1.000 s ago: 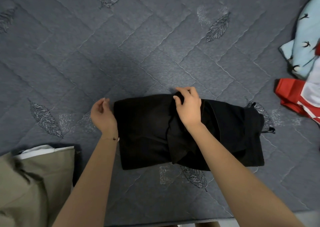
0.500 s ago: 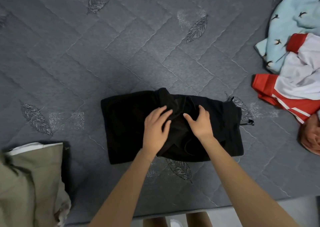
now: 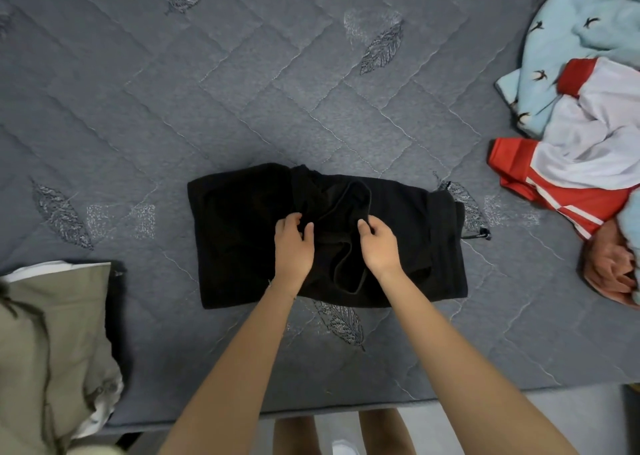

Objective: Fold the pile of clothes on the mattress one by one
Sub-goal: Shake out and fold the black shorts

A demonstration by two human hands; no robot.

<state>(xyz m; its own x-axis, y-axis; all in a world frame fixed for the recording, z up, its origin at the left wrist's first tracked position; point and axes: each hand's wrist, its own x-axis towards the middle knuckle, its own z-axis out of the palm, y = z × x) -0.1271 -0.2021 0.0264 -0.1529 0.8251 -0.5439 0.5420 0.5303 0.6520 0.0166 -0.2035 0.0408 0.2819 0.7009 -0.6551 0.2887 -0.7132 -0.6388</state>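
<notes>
Black garment [image 3: 235, 232] lying half-folded at mattress [image 3: 242, 90] centre. Left hand [image 3: 294, 246] and right hand [image 3: 379, 246] each pinching loose middle flap in grip. Risk: uneven pull bunching fabric, dragging lower layers askew; drawstring [image 3: 479, 234] poking out at right edge.

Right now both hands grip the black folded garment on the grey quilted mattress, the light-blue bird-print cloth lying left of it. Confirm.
No: in the head view the light-blue bird-print cloth lies right of the black folded garment. The left hand and right hand grip it on the grey quilted mattress.
</notes>
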